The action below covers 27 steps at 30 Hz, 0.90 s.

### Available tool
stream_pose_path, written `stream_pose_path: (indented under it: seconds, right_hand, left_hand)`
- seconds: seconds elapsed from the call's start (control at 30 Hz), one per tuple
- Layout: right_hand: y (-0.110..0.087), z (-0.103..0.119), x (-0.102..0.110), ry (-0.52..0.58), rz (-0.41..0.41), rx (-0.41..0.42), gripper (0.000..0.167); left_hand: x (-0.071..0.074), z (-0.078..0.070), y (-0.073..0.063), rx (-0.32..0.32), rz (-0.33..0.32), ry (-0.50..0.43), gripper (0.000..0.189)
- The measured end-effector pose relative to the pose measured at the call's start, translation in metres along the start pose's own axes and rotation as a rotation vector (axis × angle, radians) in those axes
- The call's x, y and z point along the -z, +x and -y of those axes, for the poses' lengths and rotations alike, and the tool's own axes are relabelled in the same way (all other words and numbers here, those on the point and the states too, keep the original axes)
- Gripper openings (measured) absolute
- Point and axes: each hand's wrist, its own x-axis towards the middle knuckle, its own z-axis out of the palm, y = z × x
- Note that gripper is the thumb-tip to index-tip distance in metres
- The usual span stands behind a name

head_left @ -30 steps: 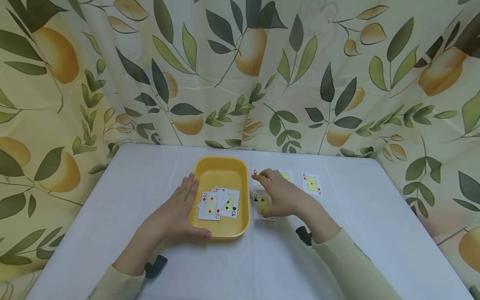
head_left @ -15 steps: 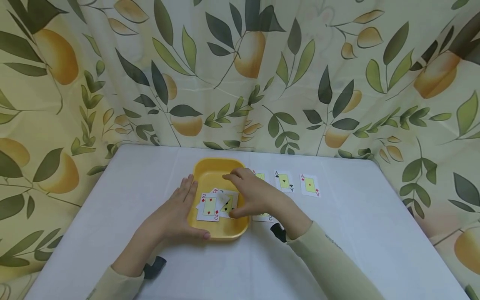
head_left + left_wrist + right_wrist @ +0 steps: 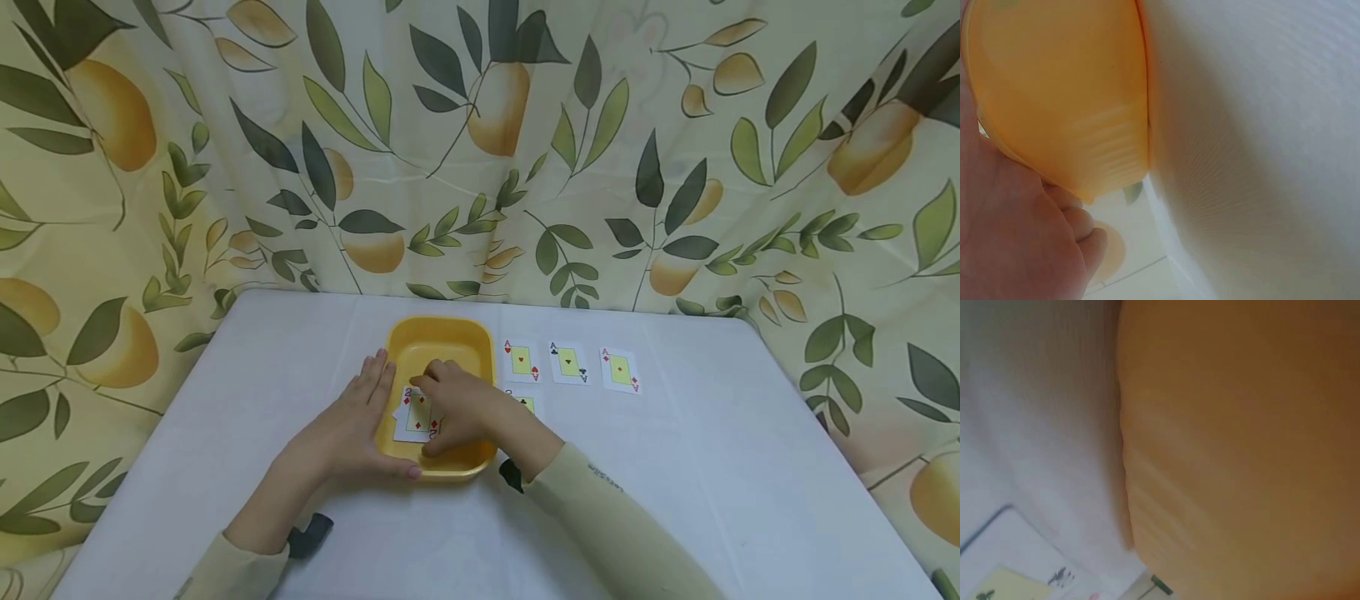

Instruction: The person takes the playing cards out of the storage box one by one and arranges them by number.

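Note:
My left hand (image 3: pixel 348 421) rests along the left rim of a yellow plastic tray (image 3: pixel 442 327), fingers extended and thumb along the near edge. In the left wrist view the palm lies against the tray's outer wall (image 3: pixel 1066 94). My right hand (image 3: pixel 472 408) reaches over the right rim into the tray. Its fingertips are at the far edge of a two of diamonds playing card (image 3: pixel 416 412), with the thumb near its close edge. The right hand covers the other cards in the tray. The right wrist view shows only the tray wall (image 3: pixel 1241 450) and a card outside.
Right of the tray lie an ace of hearts (image 3: pixel 521 361), an ace of clubs (image 3: pixel 568 363) and an ace of diamonds (image 3: pixel 619 369) in a row. Below them a two of clubs (image 3: pixel 522 402) is partly hidden by the right wrist. A white cloth (image 3: pixel 735 467) covers the table.
My right hand has moved left from above the two of clubs, across the tray rim, and down to the two of diamonds. The left hand has stayed on the tray.

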Motion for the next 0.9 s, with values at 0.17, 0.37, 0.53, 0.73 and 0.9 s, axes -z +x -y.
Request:
stream_pose_path:
  seconds: [0.17,0.37,0.53,0.73,0.9]
  right_hand:
    - [0.007,0.002,-0.006,-0.034,0.028,-0.006,0.09]
    - [0.011,0.003,-0.008,-0.067,0.05,-0.027,0.086]
    - [0.015,0.004,-0.009,-0.092,0.049,-0.049,0.079]
    - [0.02,0.003,-0.008,-0.056,0.065,-0.067,0.076]
    - [0.025,0.002,-0.008,-0.04,0.081,-0.069,0.085]
  left_hand:
    - [0.0,0.0,-0.001,-0.01,-0.01,-0.003,0.15]
    - [-0.002,0.001,0.0,0.005,-0.002,0.01,0.15]
    - [-0.002,0.001,0.0,0.003,-0.004,0.008,0.149]
    - [-0.001,0.001,0.0,0.004,0.002,0.007,0.149]
    - [0.001,0.0,-0.002,-0.004,-0.003,0.007,0.149]
